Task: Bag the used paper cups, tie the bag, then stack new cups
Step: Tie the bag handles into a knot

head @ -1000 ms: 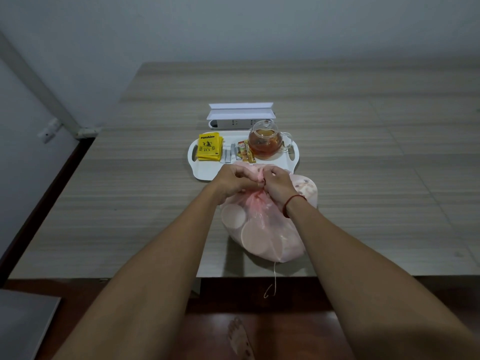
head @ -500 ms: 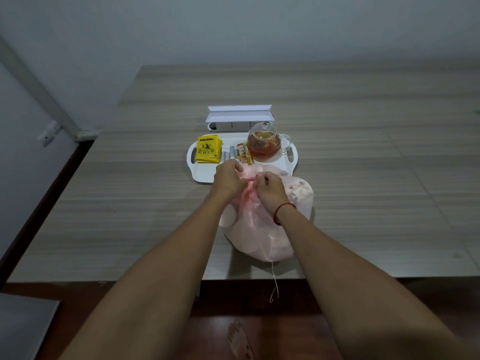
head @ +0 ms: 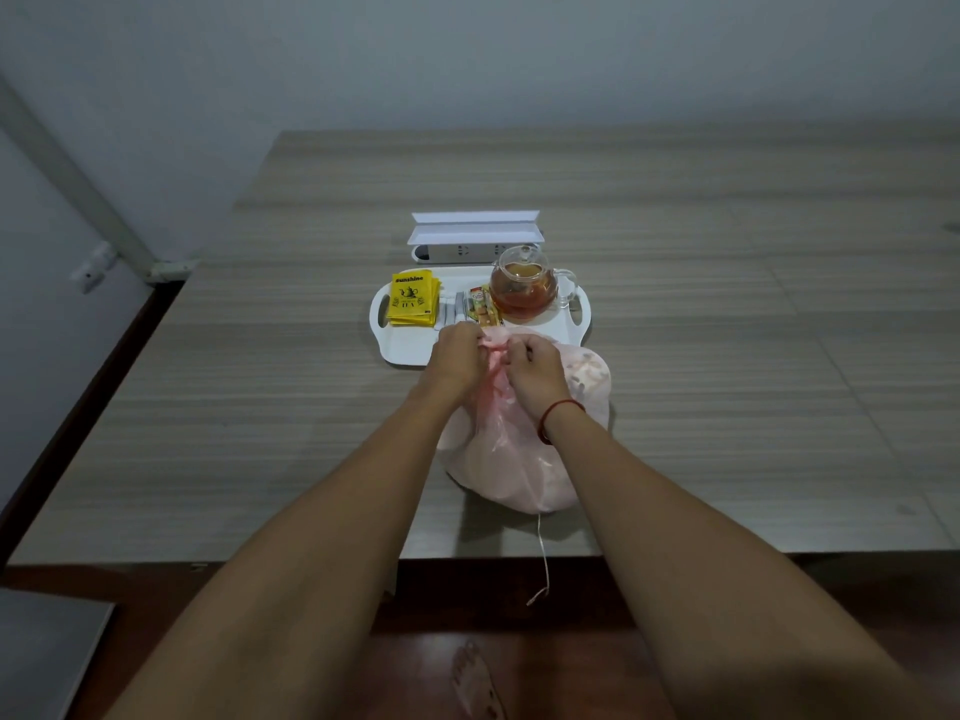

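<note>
Grey-walled room, one long wood-grain table (head: 675, 356). Near its front edge sits one pink bag (head: 511, 459), bulging with used cups too blurred to count. Two hands, left hand (head: 457, 356) and right hand (head: 535, 368), each have their grip pinching its gathered neck. Thin plastic may tear or slip loose if pulled hard. Behind: one white tray (head: 405, 345), one glass teapot (head: 523, 285).

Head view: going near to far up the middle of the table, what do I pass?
Loose string end hanging over the table edge → pink bag → both hands, left hand and right hand, gripping the bag's neck → white tray → glass teapot → white power strip → folded white card.
</note>
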The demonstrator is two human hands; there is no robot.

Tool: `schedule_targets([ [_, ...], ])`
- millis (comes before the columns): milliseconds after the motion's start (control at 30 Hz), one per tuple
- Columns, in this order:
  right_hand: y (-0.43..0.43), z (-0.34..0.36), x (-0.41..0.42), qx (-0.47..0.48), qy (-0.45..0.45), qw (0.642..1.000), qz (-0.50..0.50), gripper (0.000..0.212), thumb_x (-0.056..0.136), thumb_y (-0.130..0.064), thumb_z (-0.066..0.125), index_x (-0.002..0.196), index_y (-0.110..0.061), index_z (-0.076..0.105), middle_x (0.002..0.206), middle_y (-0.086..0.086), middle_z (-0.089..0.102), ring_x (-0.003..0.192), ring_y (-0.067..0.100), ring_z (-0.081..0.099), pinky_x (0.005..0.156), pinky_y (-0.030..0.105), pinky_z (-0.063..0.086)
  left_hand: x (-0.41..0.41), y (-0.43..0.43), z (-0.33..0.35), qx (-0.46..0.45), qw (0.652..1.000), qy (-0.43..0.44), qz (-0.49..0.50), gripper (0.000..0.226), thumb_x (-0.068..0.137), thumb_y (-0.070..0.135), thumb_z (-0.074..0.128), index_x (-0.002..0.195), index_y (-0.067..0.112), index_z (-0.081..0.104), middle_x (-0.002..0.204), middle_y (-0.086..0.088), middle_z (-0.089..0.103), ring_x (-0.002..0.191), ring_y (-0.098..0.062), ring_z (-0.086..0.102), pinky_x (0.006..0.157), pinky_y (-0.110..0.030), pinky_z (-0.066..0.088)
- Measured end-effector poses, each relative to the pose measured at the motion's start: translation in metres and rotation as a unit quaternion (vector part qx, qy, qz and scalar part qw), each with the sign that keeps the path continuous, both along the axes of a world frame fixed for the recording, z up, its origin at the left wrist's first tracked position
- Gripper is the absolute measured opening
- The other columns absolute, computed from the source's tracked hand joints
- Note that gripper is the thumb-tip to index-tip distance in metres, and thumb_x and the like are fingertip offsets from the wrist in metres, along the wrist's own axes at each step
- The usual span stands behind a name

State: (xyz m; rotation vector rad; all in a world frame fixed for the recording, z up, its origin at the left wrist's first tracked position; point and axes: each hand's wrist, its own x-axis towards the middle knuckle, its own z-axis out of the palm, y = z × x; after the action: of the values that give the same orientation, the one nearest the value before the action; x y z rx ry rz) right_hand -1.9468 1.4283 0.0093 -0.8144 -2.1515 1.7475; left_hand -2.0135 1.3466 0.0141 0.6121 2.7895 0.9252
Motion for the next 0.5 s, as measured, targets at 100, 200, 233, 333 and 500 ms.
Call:
schedule_targets([
  [100, 0.005, 0.0, 0.002, 0.003, -0.007, 1.0, -0.01, 0.03, 0.099, -0.012, 0.036, 0.097, 0.005, 0.061, 0.092, 0.021, 0.061, 0.088, 0.027, 0.056, 0.083, 0.039, 0.048, -0.002, -0.009, 0.01, 0.051, 0.998, -0.013, -0.027, 0.012, 0.083, 0.007, 0.065, 0.081, -0.002, 0.074, 0.074, -0.015, 0.066, 0.068, -0.022, 0.053, 0.064, -0.026, 0.037],
  [200, 0.008, 0.003, 0.001, 0.003, -0.007, 1.0, -0.019, 0.024, 0.099, -0.013, 0.036, 0.091, -0.004, 0.057, 0.088, 0.013, 0.055, 0.084, 0.02, 0.051, 0.075, 0.029, 0.04, 0.0, -0.019, 0.021, 0.123, 0.979, -0.155, -0.047, 0.009, 0.079, 0.007, 0.074, 0.073, 0.001, 0.072, 0.059, -0.004, 0.058, 0.056, -0.011, 0.049, 0.059, -0.025, 0.041],
  [233, 0.009, 0.004, 0.001, 0.002, -0.003, 1.0, -0.023, 0.023, 0.099, -0.013, 0.036, 0.088, -0.005, 0.055, 0.086, 0.012, 0.054, 0.083, 0.02, 0.05, 0.074, 0.028, 0.039, 0.002, -0.021, 0.024, 0.146, 0.966, -0.21, -0.039, 0.01, 0.079, 0.008, 0.074, 0.071, 0.002, 0.071, 0.059, -0.004, 0.059, 0.056, -0.01, 0.051, 0.06, -0.025, 0.044],
  [333, 0.009, 0.004, -0.001, 0.001, 0.006, 0.999, -0.033, 0.025, 0.099, -0.011, 0.036, 0.083, -0.004, 0.053, 0.077, 0.01, 0.053, 0.078, 0.019, 0.049, 0.067, 0.023, 0.041, 0.008, -0.021, 0.03, 0.213, 0.915, -0.343, 0.017, 0.014, 0.082, 0.008, 0.063, 0.068, 0.009, 0.062, 0.061, -0.004, 0.057, 0.058, -0.012, 0.051, 0.064, -0.025, 0.044],
  [500, 0.008, 0.004, 0.001, -0.046, 0.011, 0.998, -0.05, 0.028, 0.099, -0.01, 0.035, 0.079, -0.002, 0.053, 0.067, 0.016, 0.056, 0.057, 0.02, 0.057, 0.061, 0.028, 0.051, 0.014, -0.024, 0.027, 0.208, 0.896, -0.391, 0.03, 0.017, 0.09, 0.004, 0.053, 0.076, 0.011, 0.06, 0.066, -0.003, 0.053, 0.061, -0.011, 0.046, 0.065, -0.023, 0.041],
])
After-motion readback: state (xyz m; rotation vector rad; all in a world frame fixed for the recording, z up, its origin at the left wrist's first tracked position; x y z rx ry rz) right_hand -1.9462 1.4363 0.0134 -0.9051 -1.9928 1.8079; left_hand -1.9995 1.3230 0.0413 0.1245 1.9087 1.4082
